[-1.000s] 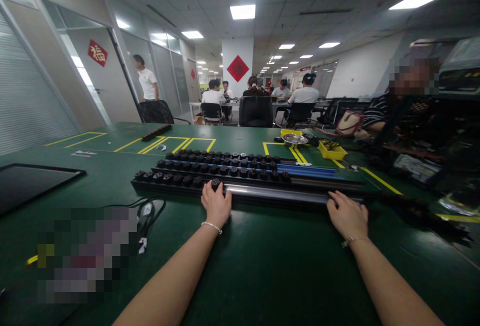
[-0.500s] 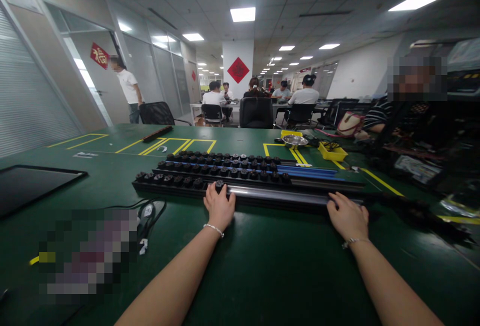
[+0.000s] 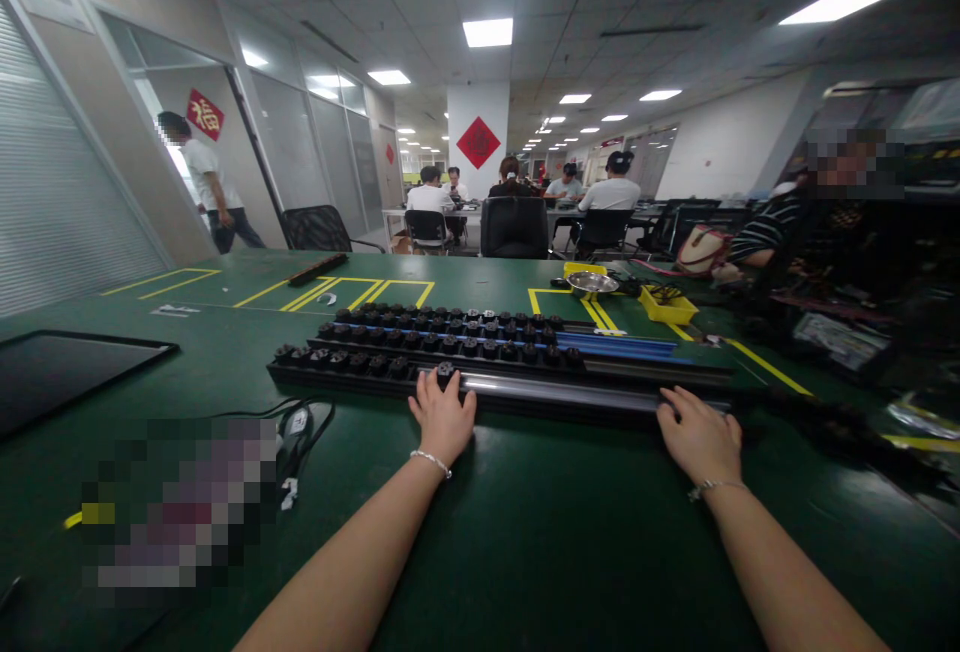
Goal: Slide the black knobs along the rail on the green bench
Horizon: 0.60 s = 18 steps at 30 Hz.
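Observation:
Three long black rails lie across the green table. The nearest rail [image 3: 555, 390] carries a row of small black round parts [image 3: 352, 362] on its left half, and its right half is bare and shiny. My left hand [image 3: 444, 417] rests on this rail with its fingers curled around the last black part [image 3: 445, 370] of the row. My right hand [image 3: 701, 440] lies further right with its fingers spread over the rail's front edge. The two rails behind, one with a blue strip [image 3: 622, 342], hold more of the same parts.
A black flat tray [image 3: 52, 372] and cables [image 3: 296, 422] lie to the left. A metal bowl [image 3: 591, 281] and a yellow bin [image 3: 666, 304] stand behind the rails. A seated person [image 3: 780, 227] is at the right, others sit at a far table, one walks at the left.
My left hand and the black part under it have slid a little to the right along the nearest rail. The person at the back left has walked further left.

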Each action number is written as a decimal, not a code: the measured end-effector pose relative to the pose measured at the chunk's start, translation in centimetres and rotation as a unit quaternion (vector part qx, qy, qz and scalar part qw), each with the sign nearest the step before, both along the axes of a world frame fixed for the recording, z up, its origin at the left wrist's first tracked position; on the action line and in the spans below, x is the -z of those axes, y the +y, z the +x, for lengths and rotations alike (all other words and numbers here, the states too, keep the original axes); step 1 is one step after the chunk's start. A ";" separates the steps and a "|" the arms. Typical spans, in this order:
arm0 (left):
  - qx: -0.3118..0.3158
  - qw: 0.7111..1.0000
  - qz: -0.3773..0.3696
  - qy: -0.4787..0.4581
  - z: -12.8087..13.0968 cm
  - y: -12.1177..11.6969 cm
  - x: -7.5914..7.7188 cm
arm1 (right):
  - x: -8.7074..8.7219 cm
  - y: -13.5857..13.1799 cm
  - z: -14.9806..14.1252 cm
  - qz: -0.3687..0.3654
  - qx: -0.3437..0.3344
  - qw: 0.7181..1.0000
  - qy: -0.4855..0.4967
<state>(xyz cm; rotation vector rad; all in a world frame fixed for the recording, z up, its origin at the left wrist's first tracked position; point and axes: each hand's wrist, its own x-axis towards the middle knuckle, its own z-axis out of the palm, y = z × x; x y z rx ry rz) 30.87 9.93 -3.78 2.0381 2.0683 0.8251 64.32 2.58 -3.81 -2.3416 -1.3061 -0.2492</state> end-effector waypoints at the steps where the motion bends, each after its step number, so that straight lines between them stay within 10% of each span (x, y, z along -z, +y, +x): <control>1: 0.000 1.000 0.001 0.000 0.0 0.0 0.0 | 0.0 0.0 0.0 0.000 0.001 1.000 -0.001; 18: 0.029 1.000 -0.001 0.010 0.5 -0.5 0.0 | -0.1 -0.1 0.1 -0.010 -0.012 1.000 0.001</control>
